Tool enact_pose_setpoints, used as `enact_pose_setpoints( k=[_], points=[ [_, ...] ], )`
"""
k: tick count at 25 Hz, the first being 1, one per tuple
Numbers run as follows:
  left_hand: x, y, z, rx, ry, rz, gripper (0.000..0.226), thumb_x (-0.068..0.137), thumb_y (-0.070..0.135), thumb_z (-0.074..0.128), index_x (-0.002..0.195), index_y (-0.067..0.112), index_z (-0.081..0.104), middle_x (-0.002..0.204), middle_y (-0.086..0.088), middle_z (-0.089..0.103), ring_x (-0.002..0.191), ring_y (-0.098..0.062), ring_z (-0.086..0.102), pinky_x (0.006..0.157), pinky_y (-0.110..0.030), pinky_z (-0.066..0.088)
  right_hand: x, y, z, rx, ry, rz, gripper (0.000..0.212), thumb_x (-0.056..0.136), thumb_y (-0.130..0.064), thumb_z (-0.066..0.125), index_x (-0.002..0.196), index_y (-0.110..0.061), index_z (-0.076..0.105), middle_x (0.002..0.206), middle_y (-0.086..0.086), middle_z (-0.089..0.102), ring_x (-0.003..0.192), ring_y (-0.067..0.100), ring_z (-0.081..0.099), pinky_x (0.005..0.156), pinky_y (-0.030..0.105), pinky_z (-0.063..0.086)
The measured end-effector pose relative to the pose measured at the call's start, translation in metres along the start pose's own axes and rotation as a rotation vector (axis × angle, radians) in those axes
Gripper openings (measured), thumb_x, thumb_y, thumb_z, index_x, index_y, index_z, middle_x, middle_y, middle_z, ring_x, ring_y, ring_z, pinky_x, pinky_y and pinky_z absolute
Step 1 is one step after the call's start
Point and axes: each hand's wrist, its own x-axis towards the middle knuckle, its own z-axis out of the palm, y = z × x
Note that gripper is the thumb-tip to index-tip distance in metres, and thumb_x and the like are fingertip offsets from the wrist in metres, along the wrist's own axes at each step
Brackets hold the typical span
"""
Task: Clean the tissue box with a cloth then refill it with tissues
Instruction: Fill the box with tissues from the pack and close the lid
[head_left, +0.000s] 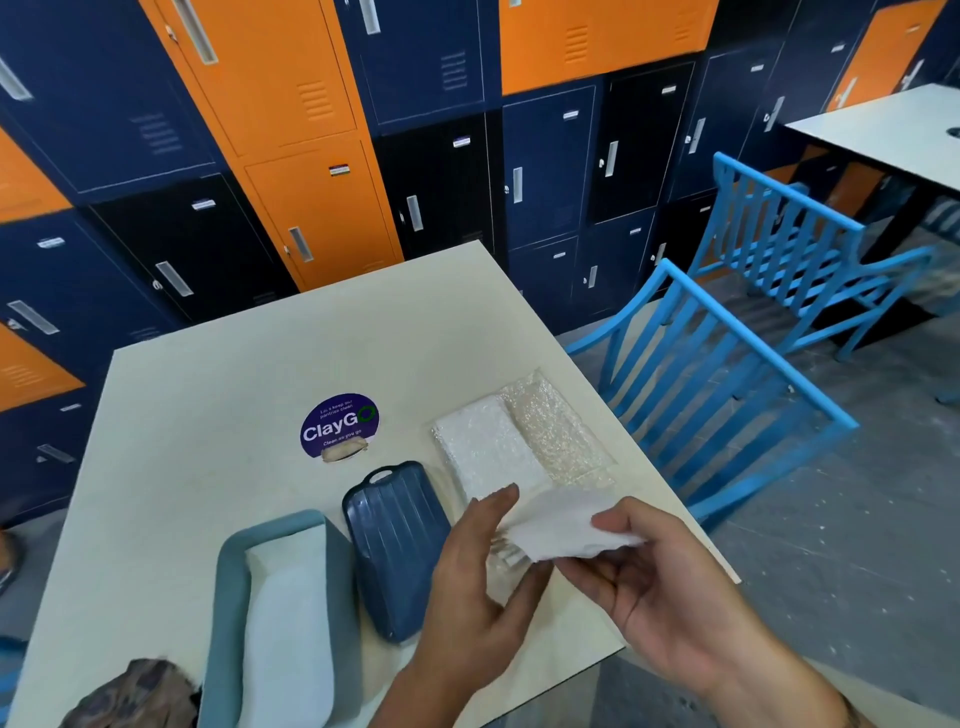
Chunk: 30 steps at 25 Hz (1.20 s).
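The tissue box's blue-grey base (228, 587) lies open on the table at the lower left, with white tissues (288, 623) inside it. Its ribbed dark-blue lid (392, 545) lies flat just to the right. Above the table's right front, both my hands hold a white tissue sheet (558, 525). My left hand (478, 582) pinches its left edge and my right hand (654, 582) pinches its right part. Behind the sheet lies a clear plastic tissue pack (493, 457), white tissues in one half.
A brown patterned cloth (135, 696) lies at the table's bottom left corner. A purple ClayGo sticker (338, 425) marks the table (260, 374). Blue slatted chairs (722, 395) stand to the right, lockers (291, 156) behind, a second table (893, 130) at far right.
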Motion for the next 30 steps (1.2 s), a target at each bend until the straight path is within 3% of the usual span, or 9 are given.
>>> enact_pose_setpoints(
  k=[3, 6, 7, 9, 13, 22, 24, 26, 30],
  points=[
    [-0.003, 0.012, -0.007, -0.145, 0.056, -0.144, 0.035, 0.096, 0.007, 0.060, 0.118, 0.034, 0.068, 0.106, 0.006, 0.074, 0.101, -0.014, 0.070, 0.087, -0.030, 0.055, -0.004, 0.011, 0.008, -0.310, -0.029, -0.017, 0.031, 0.093, -0.030, 0.060, 0.102, -0.001, 0.067, 0.088, 0.024, 0.070, 0.071, 0.034, 0.071, 0.063, 0.042, 0.063],
    [-0.004, 0.019, -0.014, -0.425, 0.158, -0.455, 0.018, 0.103, 0.012, 0.058, 0.106, 0.025, 0.071, 0.094, -0.006, 0.076, 0.090, -0.019, 0.071, 0.076, -0.028, 0.055, 0.004, 0.031, -0.004, -0.964, 0.073, -0.537, 0.050, 0.086, -0.074, 0.047, 0.098, -0.030, 0.067, 0.090, -0.007, 0.066, 0.082, 0.015, 0.065, 0.070, 0.035, 0.057],
    [-0.005, 0.021, -0.016, -0.505, 0.186, -0.526, 0.017, 0.103, 0.011, 0.057, 0.109, 0.020, 0.070, 0.098, -0.008, 0.077, 0.093, -0.023, 0.073, 0.077, -0.028, 0.057, 0.009, 0.040, -0.009, -1.076, 0.091, -0.699, 0.040, 0.087, -0.069, 0.049, 0.109, -0.037, 0.062, 0.101, -0.015, 0.061, 0.095, 0.009, 0.062, 0.080, 0.030, 0.054],
    [-0.008, 0.023, -0.019, -0.596, 0.217, -0.591, 0.019, 0.102, 0.008, 0.054, 0.117, 0.013, 0.065, 0.104, -0.009, 0.078, 0.098, -0.025, 0.074, 0.078, -0.029, 0.059, 0.024, 0.053, -0.018, -1.168, 0.046, -0.749, 0.043, 0.093, -0.040, 0.063, 0.132, -0.040, 0.046, 0.118, -0.023, 0.054, 0.115, 0.002, 0.054, 0.092, 0.018, 0.045],
    [-0.020, 0.024, -0.016, -0.605, 0.213, -0.581, 0.023, 0.104, 0.011, 0.052, 0.124, 0.017, 0.061, 0.113, -0.008, 0.076, 0.106, -0.027, 0.073, 0.084, -0.033, 0.059, 0.042, 0.082, -0.022, -1.049, -0.123, -0.540, 0.041, 0.099, -0.008, 0.059, 0.125, -0.038, 0.053, 0.106, -0.021, 0.070, 0.101, 0.005, 0.068, 0.081, 0.020, 0.055],
    [-0.051, 0.006, -0.011, -0.420, 0.246, -0.493, 0.037, 0.101, 0.032, 0.051, 0.137, 0.025, 0.043, 0.122, 0.010, 0.066, 0.119, -0.014, 0.062, 0.104, -0.033, 0.049, 0.045, 0.116, -0.035, -1.189, -0.079, -0.677, 0.035, 0.094, -0.051, 0.047, 0.128, -0.046, 0.042, 0.120, -0.005, 0.058, 0.115, 0.016, 0.058, 0.098, 0.046, 0.050],
    [-0.058, 0.004, -0.010, -0.441, 0.269, -0.481, 0.033, 0.105, 0.029, 0.048, 0.137, 0.027, 0.042, 0.124, 0.008, 0.066, 0.120, -0.014, 0.062, 0.105, -0.038, 0.049, 0.041, 0.125, -0.031, -1.193, -0.088, -0.708, 0.033, 0.093, -0.052, 0.045, 0.126, -0.054, 0.040, 0.122, -0.008, 0.056, 0.117, 0.013, 0.056, 0.099, 0.041, 0.049],
    [-0.058, 0.007, -0.014, -0.450, 0.346, -0.435, 0.025, 0.105, 0.024, 0.047, 0.129, 0.033, 0.048, 0.116, 0.008, 0.068, 0.111, -0.012, 0.064, 0.096, -0.030, 0.052, 0.036, 0.126, -0.026, -1.164, -0.110, -0.768, 0.032, 0.095, -0.047, 0.049, 0.124, -0.058, 0.040, 0.118, -0.015, 0.057, 0.113, 0.010, 0.058, 0.094, 0.030, 0.050],
    [-0.059, 0.002, -0.026, -0.437, 0.417, -0.419, 0.030, 0.100, 0.025, 0.052, 0.128, 0.036, 0.050, 0.119, 0.005, 0.062, 0.112, -0.017, 0.059, 0.098, -0.029, 0.049, 0.037, 0.131, -0.028, -1.165, -0.117, -0.884, 0.047, 0.090, -0.020, 0.064, 0.124, -0.044, 0.044, 0.115, -0.019, 0.055, 0.109, 0.010, 0.059, 0.090, 0.014, 0.045]
  ],
)
